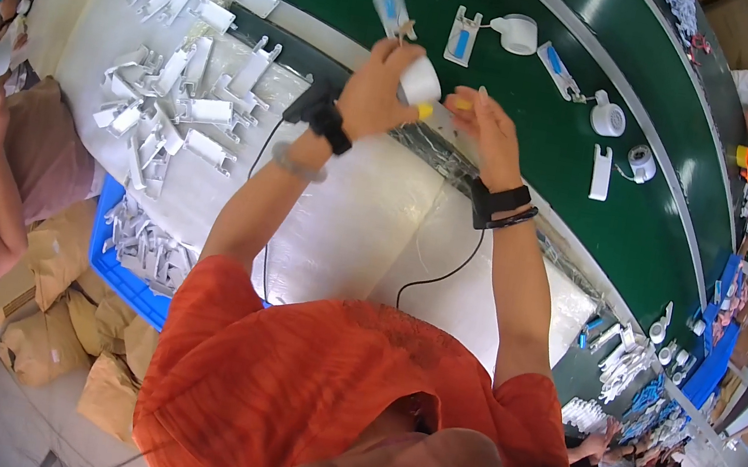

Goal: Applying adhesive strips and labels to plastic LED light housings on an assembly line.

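My left hand point(379, 93) is closed round a white round housing point(420, 82), at the near edge of the green conveyor belt. Just past its fingers is a white bracket with a blue strip point(391, 9); whether the two are joined is hidden by the hand. To the right, my right hand point(490, 133) is raised with its fingers partly bent and apart, a short gap from the housing. I see nothing in it. Yellow covers show on fingertips of both hands, and dark straps circle both wrists.
Wired housing-and-bracket sets, such as this housing point(515, 34), lie on the belt point(530, 112). Many white brackets point(185, 96) are heaped on the pale worktop point(347, 219). A blue crate point(110, 265) of white parts stands below. A co-worker point(3, 165) sits at left; black cables cross the worktop.
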`<state>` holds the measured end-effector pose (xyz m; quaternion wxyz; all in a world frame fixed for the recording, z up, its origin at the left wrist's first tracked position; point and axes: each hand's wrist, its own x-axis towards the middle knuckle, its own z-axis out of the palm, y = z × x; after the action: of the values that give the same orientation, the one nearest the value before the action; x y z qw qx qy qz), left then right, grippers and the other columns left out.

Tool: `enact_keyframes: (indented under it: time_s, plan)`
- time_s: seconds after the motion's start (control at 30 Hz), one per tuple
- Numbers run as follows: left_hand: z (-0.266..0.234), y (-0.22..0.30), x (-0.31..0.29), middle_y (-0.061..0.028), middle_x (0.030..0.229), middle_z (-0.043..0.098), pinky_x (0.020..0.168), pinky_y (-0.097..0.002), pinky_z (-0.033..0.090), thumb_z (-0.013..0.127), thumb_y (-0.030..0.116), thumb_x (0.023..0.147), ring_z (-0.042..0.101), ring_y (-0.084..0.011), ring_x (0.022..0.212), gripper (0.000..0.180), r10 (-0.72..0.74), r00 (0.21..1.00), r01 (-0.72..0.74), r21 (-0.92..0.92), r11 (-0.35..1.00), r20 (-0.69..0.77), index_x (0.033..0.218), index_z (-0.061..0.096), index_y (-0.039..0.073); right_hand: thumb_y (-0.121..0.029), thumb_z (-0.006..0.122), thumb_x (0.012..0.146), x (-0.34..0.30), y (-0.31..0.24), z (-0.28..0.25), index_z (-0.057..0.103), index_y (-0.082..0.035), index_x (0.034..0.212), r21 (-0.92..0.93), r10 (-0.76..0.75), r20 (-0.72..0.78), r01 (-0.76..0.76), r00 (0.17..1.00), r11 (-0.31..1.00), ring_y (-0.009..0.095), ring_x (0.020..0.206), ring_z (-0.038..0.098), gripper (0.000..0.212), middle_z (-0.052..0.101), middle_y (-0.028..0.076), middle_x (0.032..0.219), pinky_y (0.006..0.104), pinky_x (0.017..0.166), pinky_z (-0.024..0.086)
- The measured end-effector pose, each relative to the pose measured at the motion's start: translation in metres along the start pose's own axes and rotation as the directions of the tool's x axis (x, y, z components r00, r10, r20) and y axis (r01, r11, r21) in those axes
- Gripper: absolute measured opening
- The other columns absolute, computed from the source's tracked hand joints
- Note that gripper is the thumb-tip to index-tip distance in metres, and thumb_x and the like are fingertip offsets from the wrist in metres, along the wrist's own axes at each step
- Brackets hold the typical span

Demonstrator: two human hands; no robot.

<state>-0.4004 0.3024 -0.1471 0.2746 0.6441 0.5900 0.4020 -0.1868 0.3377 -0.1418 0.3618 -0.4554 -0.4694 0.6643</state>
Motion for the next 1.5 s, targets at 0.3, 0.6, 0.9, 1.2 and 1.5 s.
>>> enact_keyframes:
  time_s: [0.3,0.6,0.9,1.2,1.5]
  plan:
    - [-0.004,0.115,-0.137,-0.0195,0.144,0.033,0.095,-0.0391,0.049,0.075,0.002,0.068,0.054,-0.0366,0.113,0.068,0.152,0.903,-0.117,-0.109,0.987,0.403,0.131,0.051,0.01,-0.029,0.057,0.099,-0.11,0.002,0.002,0.065,-0.004,0.103,0.136,0.328,0.314,-0.384,0.891,0.913,0.008,0.077,0.058,0.026,0.064,0.001,0.09,0.0223,0.071,0.047]
    - [-0.015,0.131,-0.16,-0.0208,0.145,0.036,0.113,-0.0431,0.028,0.067,0.004,0.073,0.038,-0.039,0.131,0.075,0.247,0.967,-0.23,-0.205,0.951,0.063,0.142,0.038,0.003,-0.024,0.047,0.101,-0.22,-0.068,0.001,0.058,0.0,0.095,0.137,0.225,0.385,-0.297,0.895,0.945,0.023,0.085,0.064,0.027,0.066,0.015,0.092,0.0315,0.083,0.048]
    - [-0.018,0.141,-0.182,-0.0098,0.109,0.064,0.091,-0.0356,0.045,0.065,0.01,0.08,0.06,-0.0257,0.101,0.039,0.26,0.853,-0.018,-0.472,0.881,0.453,0.119,0.06,0.005,-0.026,0.058,0.097,-0.259,-0.093,-0.015,0.067,0.002,0.097,-0.069,0.076,0.615,-0.042,0.785,0.997,0.017,0.098,0.062,0.029,0.069,0.01,0.1,0.0291,0.091,0.045]
    - [-0.045,0.182,-0.186,-0.0039,0.104,0.058,0.085,-0.0261,0.045,0.074,0.02,0.079,0.054,-0.0112,0.096,0.047,0.236,0.683,0.173,-0.467,0.867,0.691,0.118,0.053,0.005,-0.012,0.069,0.085,-0.279,-0.09,-0.012,0.064,-0.003,0.086,-0.145,0.021,0.712,0.118,0.702,0.982,0.012,0.072,0.059,0.011,0.064,0.002,0.079,0.0273,0.07,0.046]
    - [-0.022,0.203,-0.198,-0.0082,0.094,0.062,0.074,-0.0272,0.051,0.03,0.022,0.105,0.061,-0.0141,0.077,0.039,0.079,0.902,0.323,-0.785,0.529,0.425,0.134,0.046,0.001,-0.005,0.073,0.08,-0.303,-0.078,0.022,0.063,-0.004,0.087,-0.76,-0.672,0.054,0.467,0.739,0.452,0.022,0.062,0.062,0.012,0.064,0.008,0.074,0.032,0.056,0.047]
